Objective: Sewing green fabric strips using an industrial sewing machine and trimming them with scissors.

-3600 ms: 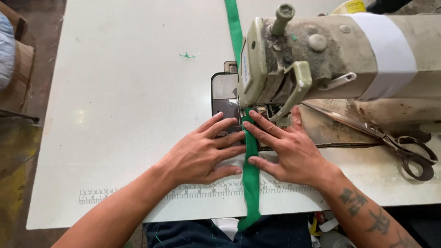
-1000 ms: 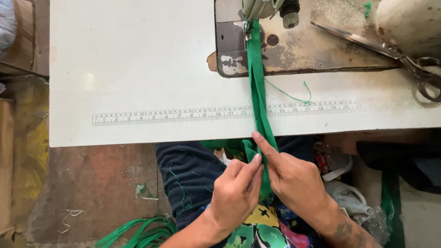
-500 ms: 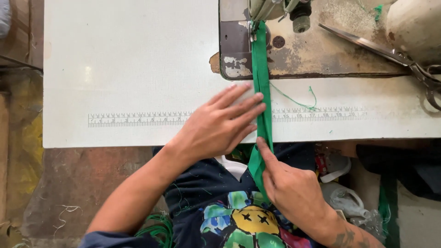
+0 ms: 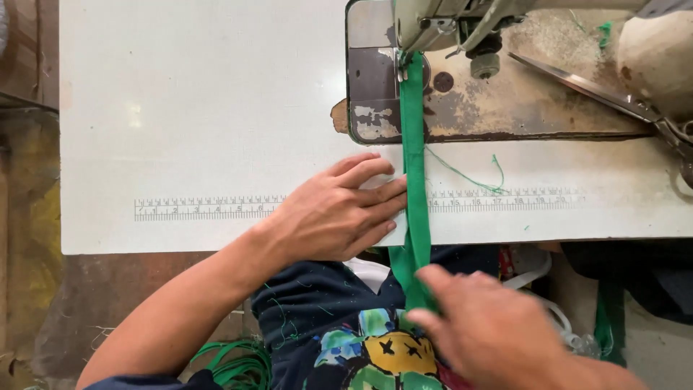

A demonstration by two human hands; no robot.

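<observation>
Meanwhile, your left hand (image 4: 332, 217) moved up from your lap and lay flat, fingers spread, on the counter (image 4: 202, 108) against the green strap (image 4: 414, 166) running under the sewing machine (image 4: 440, 22), while your right hand (image 4: 491, 332) pinched its hanging end below the edge.

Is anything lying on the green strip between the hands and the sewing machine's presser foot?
Nothing visible does. The green strip runs bare across the white table up to the presser foot. The left hand rests beside it; the right hand pinches its lower end.
</observation>
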